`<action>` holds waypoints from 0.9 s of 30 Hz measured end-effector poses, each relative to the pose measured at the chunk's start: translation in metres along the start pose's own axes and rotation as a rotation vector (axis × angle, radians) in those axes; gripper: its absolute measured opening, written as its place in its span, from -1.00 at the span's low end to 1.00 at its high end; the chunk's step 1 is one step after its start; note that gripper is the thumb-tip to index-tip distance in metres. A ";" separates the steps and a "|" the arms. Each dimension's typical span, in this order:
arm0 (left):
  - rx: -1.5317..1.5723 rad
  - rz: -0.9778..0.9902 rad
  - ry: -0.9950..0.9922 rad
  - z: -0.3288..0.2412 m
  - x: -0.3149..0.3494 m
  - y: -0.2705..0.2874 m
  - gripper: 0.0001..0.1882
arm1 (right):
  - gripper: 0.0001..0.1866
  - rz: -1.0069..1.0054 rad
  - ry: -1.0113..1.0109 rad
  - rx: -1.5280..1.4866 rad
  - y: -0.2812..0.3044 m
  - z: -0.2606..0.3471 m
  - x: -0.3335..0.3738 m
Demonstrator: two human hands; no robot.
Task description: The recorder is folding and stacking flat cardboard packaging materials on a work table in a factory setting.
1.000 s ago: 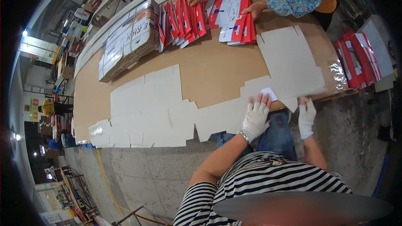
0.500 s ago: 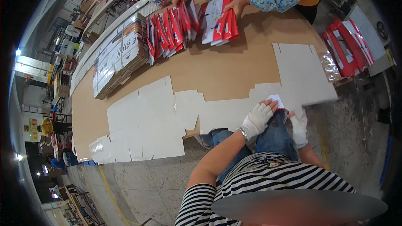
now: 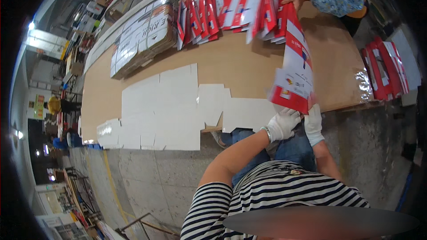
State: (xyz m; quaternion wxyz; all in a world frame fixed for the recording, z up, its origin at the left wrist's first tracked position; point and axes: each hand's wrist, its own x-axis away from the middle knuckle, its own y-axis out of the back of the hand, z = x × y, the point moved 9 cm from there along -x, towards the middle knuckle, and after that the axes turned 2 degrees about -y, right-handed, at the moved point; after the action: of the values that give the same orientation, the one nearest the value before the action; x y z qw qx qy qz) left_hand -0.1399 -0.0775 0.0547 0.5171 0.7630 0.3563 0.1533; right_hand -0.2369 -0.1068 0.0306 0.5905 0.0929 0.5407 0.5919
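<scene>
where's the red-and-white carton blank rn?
Head view, right of centre: red-and-white carton blank lifted off the table's near edge, gripped by left hand and right hand.

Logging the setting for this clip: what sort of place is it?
Probably a packaging workshop. The gloved left hand and right hand lift a red-and-white carton blank off a long worktable covered with white flat blanks and stacked printed cartons.

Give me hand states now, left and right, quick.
Left hand: closed on the lower edge of the red and white flat carton, lifted off the table.
Right hand: gripping the same carton's lower right corner.
</scene>
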 end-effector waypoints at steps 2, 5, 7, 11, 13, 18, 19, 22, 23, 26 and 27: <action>-0.017 0.013 0.037 0.003 0.010 -0.004 -0.21 | -0.42 0.044 0.014 -0.032 -0.012 0.000 0.003; -0.006 -0.072 0.061 0.002 0.023 0.005 -0.17 | -0.40 0.043 0.075 0.001 -0.010 -0.001 0.003; 0.025 -0.075 0.134 0.005 0.047 0.016 -0.07 | -0.38 0.149 0.092 0.050 -0.011 0.001 -0.002; -0.205 0.156 0.397 0.025 0.121 0.024 0.10 | -0.34 0.227 0.065 0.116 -0.009 -0.003 -0.003; -0.269 0.154 0.566 0.046 0.162 0.028 0.04 | -0.34 0.229 0.080 0.106 -0.009 -0.009 -0.006; -0.328 -0.255 0.485 0.069 0.208 0.063 -0.40 | -0.37 0.238 0.120 0.141 -0.006 -0.028 -0.018; -0.182 -0.322 0.420 0.070 0.206 0.070 -0.50 | -0.39 0.239 0.147 0.152 -0.003 -0.029 -0.019; 0.042 -0.364 0.355 0.077 0.200 0.079 -0.64 | -0.43 0.272 0.204 0.198 -0.006 -0.026 -0.028; 0.107 -0.377 0.381 0.084 0.197 0.079 -0.70 | -0.43 0.264 0.179 0.210 -0.005 -0.028 -0.029; 0.214 -0.477 0.401 0.094 0.194 0.083 -0.84 | -0.45 0.301 0.234 0.193 -0.005 -0.020 -0.032; 0.215 -0.478 0.390 0.097 0.190 0.081 -0.84 | -0.45 0.295 0.230 0.202 -0.002 -0.022 -0.032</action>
State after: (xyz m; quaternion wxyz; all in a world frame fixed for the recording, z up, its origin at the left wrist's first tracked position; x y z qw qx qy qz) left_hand 0.0824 -0.0271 0.0615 0.3770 0.6643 0.6317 0.1324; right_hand -0.2427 -0.1443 0.0367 0.4194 0.1616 0.6416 0.6216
